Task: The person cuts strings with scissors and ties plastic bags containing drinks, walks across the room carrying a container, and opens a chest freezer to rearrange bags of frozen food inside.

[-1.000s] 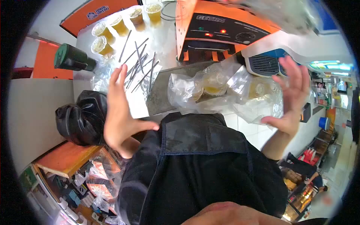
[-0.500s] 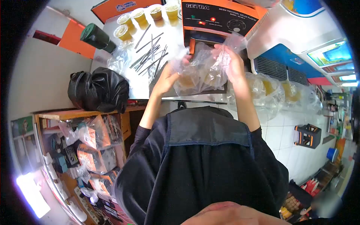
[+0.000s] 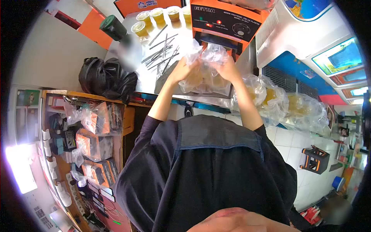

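Clear bag (image 3: 205,75) rests on the surface (image 3: 147,82), between and beneath left grip (image 3: 183,70) and right grip (image 3: 227,71), both curled around its bunched top; uneven pulling could tip the cups (image 3: 217,80) inside.

Left hand (image 3: 185,70), right hand (image 3: 228,70): near each other, curled inward. Left forearm (image 3: 162,102), right forearm (image 3: 248,105): bare, extended forward, converging.
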`<state>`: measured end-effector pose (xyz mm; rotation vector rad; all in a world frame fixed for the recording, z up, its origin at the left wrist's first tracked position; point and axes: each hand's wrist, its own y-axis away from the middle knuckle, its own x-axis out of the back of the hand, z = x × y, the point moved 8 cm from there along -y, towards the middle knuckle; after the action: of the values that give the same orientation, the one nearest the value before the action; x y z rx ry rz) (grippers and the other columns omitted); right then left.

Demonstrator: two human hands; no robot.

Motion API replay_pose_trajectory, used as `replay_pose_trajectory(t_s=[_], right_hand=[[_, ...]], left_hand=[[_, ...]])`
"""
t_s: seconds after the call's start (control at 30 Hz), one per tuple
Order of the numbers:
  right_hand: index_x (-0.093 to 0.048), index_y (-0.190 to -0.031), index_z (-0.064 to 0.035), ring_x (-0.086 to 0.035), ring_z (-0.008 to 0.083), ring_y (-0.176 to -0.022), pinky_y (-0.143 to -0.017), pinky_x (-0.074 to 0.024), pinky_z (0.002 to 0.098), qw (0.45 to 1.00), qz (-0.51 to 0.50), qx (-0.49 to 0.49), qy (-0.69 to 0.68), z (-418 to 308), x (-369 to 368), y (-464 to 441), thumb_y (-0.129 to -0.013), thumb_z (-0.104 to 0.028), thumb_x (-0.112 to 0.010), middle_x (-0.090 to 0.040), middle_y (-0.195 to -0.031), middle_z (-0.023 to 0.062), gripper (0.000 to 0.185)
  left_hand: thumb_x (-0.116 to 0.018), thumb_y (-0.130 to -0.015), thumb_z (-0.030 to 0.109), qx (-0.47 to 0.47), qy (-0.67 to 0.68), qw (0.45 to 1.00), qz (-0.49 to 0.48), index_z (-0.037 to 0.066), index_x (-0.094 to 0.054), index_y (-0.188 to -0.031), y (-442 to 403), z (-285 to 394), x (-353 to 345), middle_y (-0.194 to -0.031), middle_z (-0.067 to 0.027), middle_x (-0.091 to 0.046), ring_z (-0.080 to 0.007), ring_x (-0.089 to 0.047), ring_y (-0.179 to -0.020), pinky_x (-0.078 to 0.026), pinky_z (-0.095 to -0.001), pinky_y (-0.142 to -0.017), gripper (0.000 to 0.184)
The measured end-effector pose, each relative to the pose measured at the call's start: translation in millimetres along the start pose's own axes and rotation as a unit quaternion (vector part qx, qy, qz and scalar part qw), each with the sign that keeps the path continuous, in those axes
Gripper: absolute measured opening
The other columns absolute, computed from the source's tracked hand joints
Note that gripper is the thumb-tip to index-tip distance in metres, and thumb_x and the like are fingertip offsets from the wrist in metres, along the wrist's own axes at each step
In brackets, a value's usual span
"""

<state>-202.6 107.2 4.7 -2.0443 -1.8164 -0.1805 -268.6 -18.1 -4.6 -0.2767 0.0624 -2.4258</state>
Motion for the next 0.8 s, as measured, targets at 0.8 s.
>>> replay_pose_trajectory(t_s=[0.8], right_hand=[[-0.063,-0.087,-0.007,-0.059,0.029,-0.076,-0.07,-0.0457,0.0326,0.968,-0.012,0.039,0.247,-119,-9,-36,-0.063,-0.011,-0.067,-0.059,-0.084,0.0096,0.025]], left_hand=[[-0.065,-0.078,0.021,-0.082,0.037,0.947,-0.308,0.003,-0.061,-0.102,-28,5,-51,-0.1,-0.0087,-0.063,-0.0154,-0.055,-0.095,-0.041,-0.0318,-0.088,0.03]])
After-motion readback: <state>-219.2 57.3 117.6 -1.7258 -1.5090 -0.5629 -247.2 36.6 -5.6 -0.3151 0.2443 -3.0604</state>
